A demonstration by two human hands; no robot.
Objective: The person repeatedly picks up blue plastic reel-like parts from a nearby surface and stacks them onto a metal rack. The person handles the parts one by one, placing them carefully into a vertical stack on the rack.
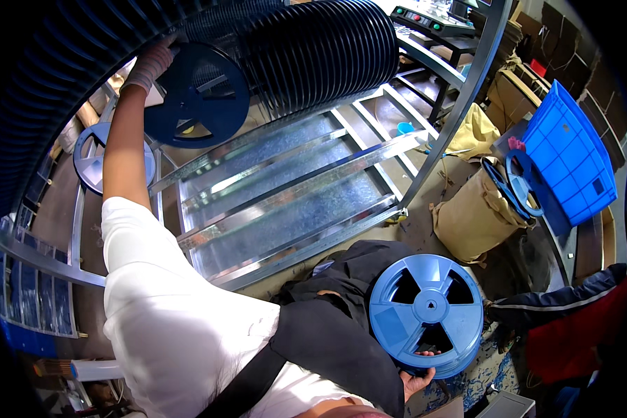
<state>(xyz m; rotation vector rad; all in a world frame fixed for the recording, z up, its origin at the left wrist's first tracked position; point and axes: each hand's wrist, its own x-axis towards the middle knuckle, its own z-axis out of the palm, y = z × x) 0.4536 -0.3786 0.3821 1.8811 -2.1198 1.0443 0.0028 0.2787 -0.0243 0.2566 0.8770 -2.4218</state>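
My left arm, in a white sleeve, reaches to the upper left. My left hand [150,67], in a pale glove, is closed at the upper rim of a dark blue plastic reel [219,104]; its fingertips are partly lost in shadow. That reel faces me at the end of a long row of dark reels [327,56]. Low on the right, my right hand [418,382] grips the lower rim of a small stack of lighter blue reels [396,333]. Some of its fingertips show through an opening in the top reel.
A metal frame rack [299,174] with slats stands before me. Another blue reel [90,167] is beside my left forearm. To the right are a brown sack [467,219] with reels on top, a blue crate [571,153] and another person's dark sleeve [557,303]. A button panel [428,22] stands behind.
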